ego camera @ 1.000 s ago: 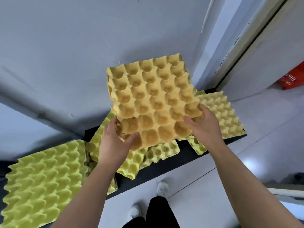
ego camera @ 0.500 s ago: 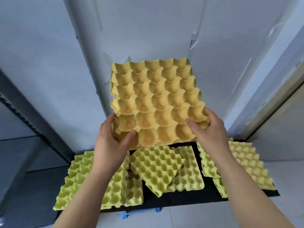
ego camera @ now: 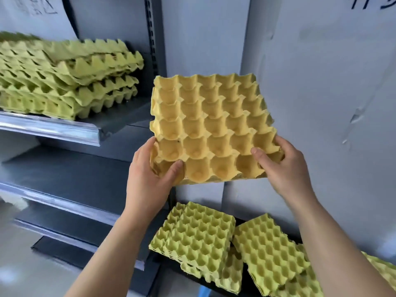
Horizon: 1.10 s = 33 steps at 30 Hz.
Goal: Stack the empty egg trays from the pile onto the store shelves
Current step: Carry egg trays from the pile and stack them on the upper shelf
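1. An egg tray sits between the left hand and the right hand, which grip its near corners.
2. Up and left of the left hand, a tray stack rests on a shelf.
3. Below both hands lies the tray pile.

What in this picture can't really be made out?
Head view:
- Stack of green pulp egg trays on the grey metal shelf: cut by left edge, blurred; count unclear.
- Left hand and right hand: fingers beneath the orange-yellow pulp egg tray hidden by it.
- Dark wall writing: cut by top edge.
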### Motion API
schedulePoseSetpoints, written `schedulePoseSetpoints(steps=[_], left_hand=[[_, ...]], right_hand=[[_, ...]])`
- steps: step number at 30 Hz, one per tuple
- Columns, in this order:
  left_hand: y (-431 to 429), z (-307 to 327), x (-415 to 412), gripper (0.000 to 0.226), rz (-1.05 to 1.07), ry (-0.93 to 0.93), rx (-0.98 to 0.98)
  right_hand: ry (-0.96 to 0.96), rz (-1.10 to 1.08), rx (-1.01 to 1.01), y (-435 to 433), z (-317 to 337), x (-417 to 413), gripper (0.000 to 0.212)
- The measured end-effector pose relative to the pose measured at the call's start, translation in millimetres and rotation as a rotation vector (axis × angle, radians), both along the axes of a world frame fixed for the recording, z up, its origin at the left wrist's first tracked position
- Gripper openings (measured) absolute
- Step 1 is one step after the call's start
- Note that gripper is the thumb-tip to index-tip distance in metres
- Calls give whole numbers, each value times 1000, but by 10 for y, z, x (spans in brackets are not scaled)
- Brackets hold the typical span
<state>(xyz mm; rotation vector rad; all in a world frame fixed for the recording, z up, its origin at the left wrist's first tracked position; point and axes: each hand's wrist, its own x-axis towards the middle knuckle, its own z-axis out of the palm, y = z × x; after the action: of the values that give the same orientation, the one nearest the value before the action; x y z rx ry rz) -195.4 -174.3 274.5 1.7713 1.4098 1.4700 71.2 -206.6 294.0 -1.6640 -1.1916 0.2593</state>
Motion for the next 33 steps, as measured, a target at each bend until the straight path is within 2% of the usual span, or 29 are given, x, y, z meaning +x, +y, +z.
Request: schedulePoseSetpoints(steps=[8,12,16,20,25,30,33], left_hand=[[250,609,-1443,78,132,-25,151],[490,986,-2124,79,118,-14,218],[780,1294,-2691,83,81,21,255],[1086,1483,-3062,89,61,20,271],[1544,1665,-3413,82,58,-56,306],[1996,1777,-3615,68,123,-79,327],[2252,1839,-3709,67,148,-81,333]], right_hand=[[-85,131,177,489,707,-1400,70],[-72,156,232,699,1032,-2030,74],[-65,167,264,929,1299,-2558,66],[-48,161,302,1154,1447,-2936,50],[-119,146,334,1524,1673,-3248,62],[-197,153,320,1899,1848,-3435,64],[-230,169,300,2105,1934,-3526,66]])
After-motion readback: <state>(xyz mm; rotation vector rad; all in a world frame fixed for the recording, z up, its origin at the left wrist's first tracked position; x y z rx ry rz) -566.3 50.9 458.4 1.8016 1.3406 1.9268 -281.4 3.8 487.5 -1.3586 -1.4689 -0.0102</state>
